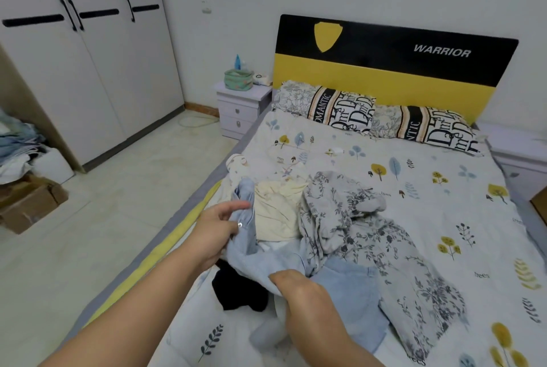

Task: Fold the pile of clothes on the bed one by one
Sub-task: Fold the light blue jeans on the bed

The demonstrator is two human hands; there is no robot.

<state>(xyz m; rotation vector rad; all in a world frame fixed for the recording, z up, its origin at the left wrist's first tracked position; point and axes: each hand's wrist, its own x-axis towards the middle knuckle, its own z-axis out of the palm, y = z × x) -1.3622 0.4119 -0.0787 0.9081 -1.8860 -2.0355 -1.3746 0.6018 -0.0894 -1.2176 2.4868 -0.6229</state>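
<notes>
Nearest, at the bed's foot edge: right hand (pixel 299 285), knuckles up, fingers curled into the lower hem of a light blue garment (pixel 260 263), gripping it. Just left and slightly farther: left hand (pixel 220 229), thumb and fingers pinching the same blue garment by a snap-buttoned edge, index finger stretched out toward the pile. Under the lifted blue cloth, a black garment (pixel 236 291) lying on the printed bedsheet (pixel 429 165). Beside the right hand, folded pale blue denim (pixel 352 292), partly overlapped by a sprawling grey floral garment (pixel 364 233). Behind the left hand, a cream garment (pixel 276 212), then a small patterned white piece (pixel 238 166) near the mattress edge. Farther back, two lettered pillows (pixel 340 109) against a black-and-yellow headboard (pixel 393 70) marked WARRIOR. Left of it, a white nightstand (pixel 239 112) bearing a green pouch (pixel 238 80); beyond, white wardrobe doors (pixel 88 70).
</notes>
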